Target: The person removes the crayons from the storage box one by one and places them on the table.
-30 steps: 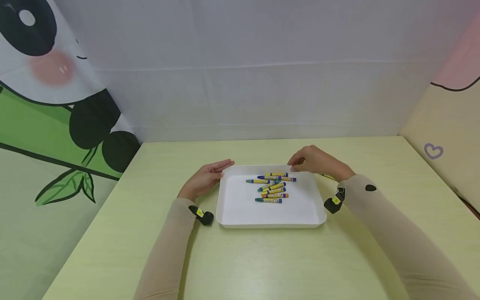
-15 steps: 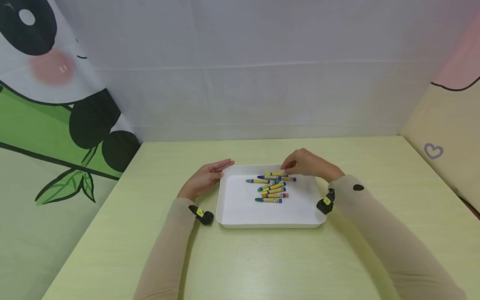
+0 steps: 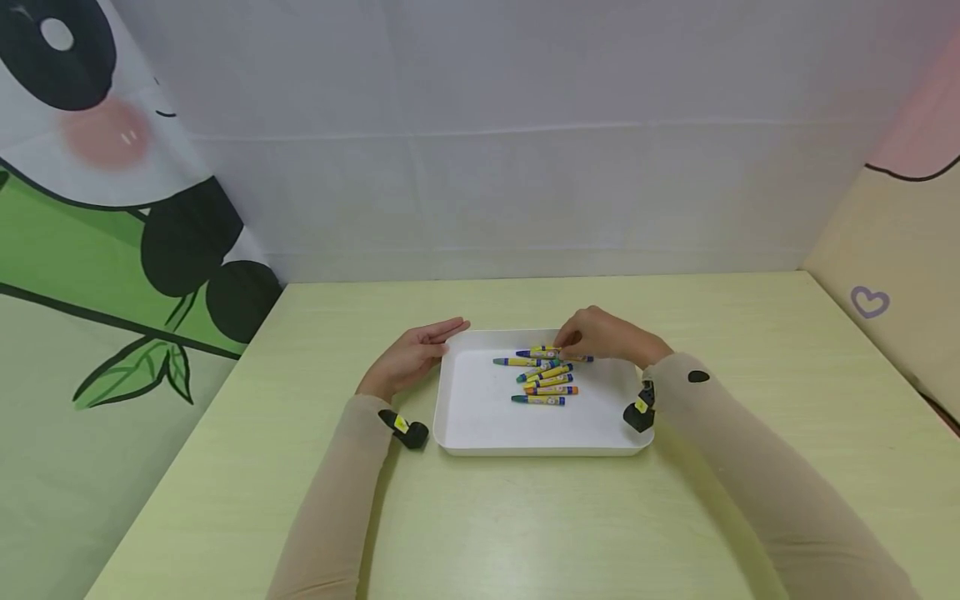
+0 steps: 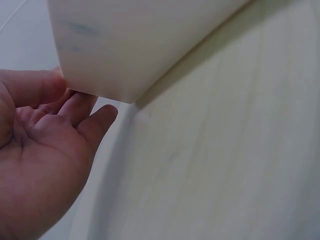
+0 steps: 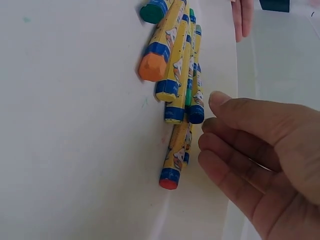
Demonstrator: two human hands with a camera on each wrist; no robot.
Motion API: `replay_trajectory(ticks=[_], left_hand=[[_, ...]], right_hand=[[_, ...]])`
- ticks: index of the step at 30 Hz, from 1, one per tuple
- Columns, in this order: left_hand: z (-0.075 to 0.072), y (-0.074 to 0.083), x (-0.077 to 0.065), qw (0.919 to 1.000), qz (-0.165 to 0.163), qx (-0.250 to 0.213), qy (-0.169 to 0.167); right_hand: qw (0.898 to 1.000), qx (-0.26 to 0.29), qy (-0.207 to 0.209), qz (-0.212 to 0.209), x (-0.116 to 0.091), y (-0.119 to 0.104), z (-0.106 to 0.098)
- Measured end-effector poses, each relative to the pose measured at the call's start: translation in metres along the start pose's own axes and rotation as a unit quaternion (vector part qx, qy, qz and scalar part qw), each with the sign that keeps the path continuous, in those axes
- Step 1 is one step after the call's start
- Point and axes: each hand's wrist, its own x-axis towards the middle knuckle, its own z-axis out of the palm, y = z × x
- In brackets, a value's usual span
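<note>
A white tray (image 3: 480, 429) holds several yellow-wrapped crayons with blue bands. My left hand (image 3: 405, 360) grips its far left corner; in the left wrist view the thumb (image 4: 47, 87) touches the edge and the other fingers lie round the corner. At the far end of the crayons is my right hand (image 3: 603, 335), its thumb and fingers loosely bent and apart. The right wrist view shows nothing between them, close beside a dark blue crayon (image 5: 197, 112). Nearby lie an orange crayon (image 5: 153, 65) and a red one (image 5: 170, 177). The hand partly hides crayons in the head view.
A pale wood-look table (image 3: 480, 525) extends around the tray. Behind it rises a white cloth backdrop (image 3: 480, 192). Printed panels stand on both sides, with a leaf (image 3: 123, 375) on the left and a purple heart (image 3: 870, 302) on the right.
My right hand has moved left and slightly nearer, from the tray's far rim to the farthest crayons. The left hand, tray and crayons look unmoved.
</note>
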Motion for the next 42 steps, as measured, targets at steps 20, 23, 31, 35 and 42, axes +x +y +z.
replay_trajectory(ticks=[20, 23, 31, 35, 42], left_hand=[[0.001, 0.001, 0.002, 1.0, -0.004, 0.004, 0.001], [0.0, 0.001, 0.002, 1.0, -0.003, 0.005, 0.0], [0.002, 0.0, 0.002, 1.0, -0.004, 0.006, 0.004], [0.001, -0.001, 0.001, 1.0, -0.003, 0.008, 0.005], [0.001, -0.001, 0.002, 0.9999, -0.003, 0.008, 0.006]], right_hand=[[0.999, -0.029, 0.004, 0.014, 0.002, -0.005, 0.009], [0.999, -0.033, 0.007, 0.014, 0.001, -0.004, 0.01], [0.999, -0.046, 0.012, 0.0, 0.001, -0.003, 0.013], [0.999, -0.052, 0.011, -0.01, 0.002, -0.002, 0.014], [0.999, -0.045, 0.018, -0.021, 0.0, 0.001, 0.012]])
